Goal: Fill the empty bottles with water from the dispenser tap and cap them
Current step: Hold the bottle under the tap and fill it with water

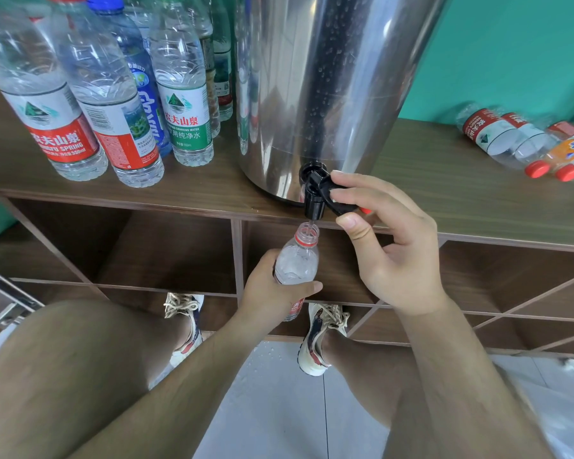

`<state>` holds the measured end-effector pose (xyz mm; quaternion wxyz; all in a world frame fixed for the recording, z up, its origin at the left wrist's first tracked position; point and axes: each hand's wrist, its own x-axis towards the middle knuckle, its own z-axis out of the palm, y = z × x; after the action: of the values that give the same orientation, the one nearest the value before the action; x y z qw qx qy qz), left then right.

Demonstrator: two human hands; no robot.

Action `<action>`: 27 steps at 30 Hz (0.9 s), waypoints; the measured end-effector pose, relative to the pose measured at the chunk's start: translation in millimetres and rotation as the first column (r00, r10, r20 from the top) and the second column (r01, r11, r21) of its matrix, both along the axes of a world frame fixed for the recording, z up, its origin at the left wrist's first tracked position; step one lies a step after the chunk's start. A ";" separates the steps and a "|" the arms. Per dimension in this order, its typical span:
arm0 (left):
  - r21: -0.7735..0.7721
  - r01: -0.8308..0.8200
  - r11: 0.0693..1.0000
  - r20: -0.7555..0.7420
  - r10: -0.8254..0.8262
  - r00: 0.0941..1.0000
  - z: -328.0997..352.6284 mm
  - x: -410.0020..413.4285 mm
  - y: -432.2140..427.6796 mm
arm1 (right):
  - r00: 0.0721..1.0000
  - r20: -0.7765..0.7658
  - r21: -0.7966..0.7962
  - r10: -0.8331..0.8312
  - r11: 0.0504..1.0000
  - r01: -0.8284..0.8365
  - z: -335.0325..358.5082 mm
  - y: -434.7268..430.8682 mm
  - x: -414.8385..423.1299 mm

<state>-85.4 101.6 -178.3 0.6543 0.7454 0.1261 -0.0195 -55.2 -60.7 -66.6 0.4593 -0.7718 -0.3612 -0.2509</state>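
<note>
A steel water dispenser (328,81) stands on a wooden shelf top (212,190). Its black tap (315,193) juts over the front edge. My right hand (388,246) pinches the tap's black lever between fingers and thumb; a red cap shows under the fingers. A thin stream of water runs from the spout into an uncapped clear bottle (297,263) with a red neck ring. My left hand (272,293) grips that bottle upright just below the spout.
Several capped, filled bottles (113,104) stand on the shelf top to the left of the dispenser. Empty bottles with red caps (524,140) lie on their sides at the right. Open shelf compartments sit below, and the tiled floor by my shoes (318,339) is wet.
</note>
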 end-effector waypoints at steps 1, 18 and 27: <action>-0.001 0.000 1.000 -0.001 0.000 1.000 0.0 0.0 0.0 | 1.000 0.006 -0.004 -0.006 1.000 0.006 -0.4 -0.3 0.7; 0.011 -0.001 1.000 -0.008 0.001 1.000 -0.6 -0.1 -0.6 | 1.000 0.015 -0.008 -0.023 1.000 0.023 -2.9 -0.8 3.1; 0.000 -0.003 1.000 -0.002 0.003 1.000 -0.8 -1.1 -0.9 | 1.000 0.009 -0.001 -0.021 1.000 0.021 -2.7 0.0 2.7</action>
<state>-86.5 100.7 -179.1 0.6544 0.7450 0.1278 -0.0192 -52.5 -60.7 -69.4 0.4547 -0.7745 -0.3552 -0.2593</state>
